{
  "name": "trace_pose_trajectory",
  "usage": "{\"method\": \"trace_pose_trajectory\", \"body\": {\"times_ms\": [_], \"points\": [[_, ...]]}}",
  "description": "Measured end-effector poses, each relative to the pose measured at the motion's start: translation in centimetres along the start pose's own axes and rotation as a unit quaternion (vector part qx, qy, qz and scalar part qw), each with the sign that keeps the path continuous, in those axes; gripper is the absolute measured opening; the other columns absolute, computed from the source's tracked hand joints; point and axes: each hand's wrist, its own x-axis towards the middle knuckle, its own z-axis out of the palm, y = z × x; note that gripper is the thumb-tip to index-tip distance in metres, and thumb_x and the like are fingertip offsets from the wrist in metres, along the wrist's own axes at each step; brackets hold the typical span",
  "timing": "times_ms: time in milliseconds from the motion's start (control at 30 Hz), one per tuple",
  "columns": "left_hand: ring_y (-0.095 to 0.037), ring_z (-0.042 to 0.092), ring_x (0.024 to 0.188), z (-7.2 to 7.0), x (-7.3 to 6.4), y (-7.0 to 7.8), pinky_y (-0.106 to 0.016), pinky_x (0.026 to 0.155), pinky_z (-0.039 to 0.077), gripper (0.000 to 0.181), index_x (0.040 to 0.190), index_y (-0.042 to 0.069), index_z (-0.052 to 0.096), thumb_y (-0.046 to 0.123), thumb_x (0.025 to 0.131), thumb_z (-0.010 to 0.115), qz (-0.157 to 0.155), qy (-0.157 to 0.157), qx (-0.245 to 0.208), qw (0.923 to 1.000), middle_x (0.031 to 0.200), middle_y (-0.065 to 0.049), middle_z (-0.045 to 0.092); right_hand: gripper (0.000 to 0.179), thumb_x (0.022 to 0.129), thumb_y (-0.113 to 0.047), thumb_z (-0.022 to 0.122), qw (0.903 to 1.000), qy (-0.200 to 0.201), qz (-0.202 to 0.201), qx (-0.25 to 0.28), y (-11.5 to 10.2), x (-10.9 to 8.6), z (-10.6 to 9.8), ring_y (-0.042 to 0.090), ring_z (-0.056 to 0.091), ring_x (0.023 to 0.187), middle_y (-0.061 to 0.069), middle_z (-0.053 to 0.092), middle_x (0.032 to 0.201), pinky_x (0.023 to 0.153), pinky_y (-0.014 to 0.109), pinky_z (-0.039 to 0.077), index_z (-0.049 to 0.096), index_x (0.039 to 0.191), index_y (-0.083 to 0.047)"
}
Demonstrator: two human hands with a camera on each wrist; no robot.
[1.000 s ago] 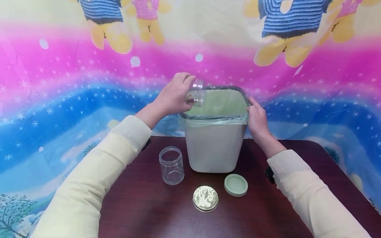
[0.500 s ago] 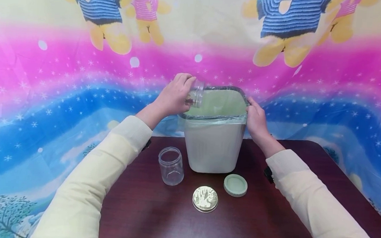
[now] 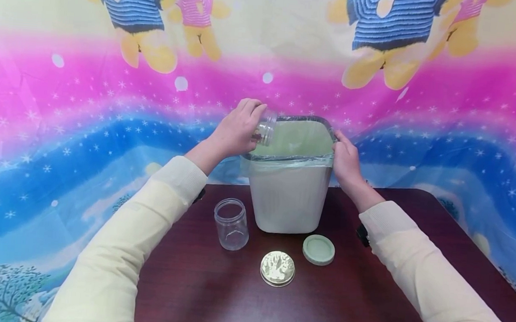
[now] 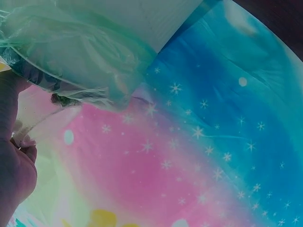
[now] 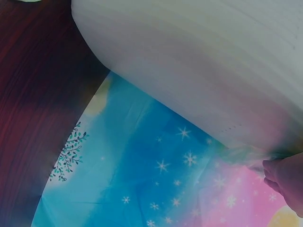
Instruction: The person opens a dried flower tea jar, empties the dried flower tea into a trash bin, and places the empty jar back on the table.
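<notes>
My left hand [image 3: 237, 128] grips a clear jar [image 3: 268, 128], tipped on its side at the left rim of a white bin [image 3: 289, 198]. The jar's mouth points right, over the bin's opening. Small dark bits [image 4: 64, 100] show in the jar in the left wrist view; my fingers hide much of its body. The bin stands upright, lined with a thin clear bag [image 4: 80, 52] folded over its rim. On the bin's other side, my right hand [image 3: 347, 159] holds the rim, fingers outside against the bag's edge.
On the dark red table [image 3: 212, 297], a second clear jar [image 3: 232, 226] stands uncovered left of the bin. A shiny gold lid [image 3: 278, 268] and a pale green lid [image 3: 318, 250] lie in front of it. A patterned cloth [image 3: 107, 135] hangs behind.
The mouth of the jar in my left hand dips slightly lower. My right hand keeps its place on the bin's rim, and the lids and second jar stay put.
</notes>
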Motion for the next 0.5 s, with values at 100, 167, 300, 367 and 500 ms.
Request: {"method": "trace_pose_trajectory", "body": {"times_ms": [100, 167, 300, 367, 500], "points": [[-0.033, 0.033, 0.131, 0.03, 0.06, 0.02, -0.037, 0.109, 0.033, 0.081, 0.143, -0.005, 0.034, 0.011, 0.076, 0.077, 0.008, 0.001, 0.010, 0.9999, 0.139, -0.020, 0.039, 0.056, 0.098, -0.012, 0.026, 1.0000, 0.000, 0.002, 0.002, 0.00, -0.02, 0.01, 0.018, 0.019, 0.141, 0.005, 0.016, 0.160, 0.103, 0.038, 0.024, 0.026, 0.153, -0.009], [-0.033, 0.033, 0.131, 0.04, 0.10, 0.04, -0.037, 0.109, 0.033, 0.080, 0.143, -0.006, 0.034, 0.009, 0.076, 0.076, 0.013, -0.001, 0.019, 0.9997, 0.139, -0.021, 0.039, 0.056, 0.098, -0.012, 0.025, 1.0000, -0.001, 0.002, 0.001, -0.02, -0.05, 0.01, 0.018, 0.019, 0.141, 0.005, 0.015, 0.160, 0.106, 0.037, 0.024, 0.025, 0.153, -0.008], [-0.034, 0.032, 0.131, 0.02, 0.20, 0.11, -0.036, 0.108, 0.033, 0.079, 0.143, -0.007, 0.034, 0.003, 0.075, 0.073, 0.016, -0.010, 0.030, 0.9994, 0.140, -0.021, 0.038, 0.056, 0.098, -0.013, 0.025, 1.0000, -0.001, 0.003, -0.005, -0.05, -0.14, -0.05, 0.013, 0.028, 0.137, 0.004, 0.016, 0.160, 0.104, 0.034, 0.027, 0.026, 0.153, -0.009], [-0.033, 0.032, 0.132, -0.03, 0.25, 0.18, -0.036, 0.109, 0.033, 0.079, 0.143, -0.007, 0.033, 0.001, 0.074, 0.071, 0.013, -0.016, 0.030, 0.9993, 0.140, -0.021, 0.037, 0.055, 0.098, -0.013, 0.026, 1.0000, 0.000, 0.000, -0.006, -0.05, -0.11, -0.06, 0.010, 0.047, 0.116, 0.004, 0.018, 0.160, 0.095, 0.031, 0.034, 0.027, 0.153, -0.009], [-0.033, 0.031, 0.133, -0.15, 0.33, 0.31, -0.036, 0.109, 0.033, 0.079, 0.143, -0.006, 0.033, 0.000, 0.074, 0.071, 0.011, -0.024, 0.030, 0.9992, 0.141, -0.020, 0.036, 0.055, 0.097, -0.012, 0.026, 1.0000, 0.005, -0.003, -0.005, -0.02, -0.02, -0.06, 0.007, 0.032, 0.067, 0.003, 0.020, 0.159, 0.070, 0.030, 0.032, 0.028, 0.153, -0.008]]}}
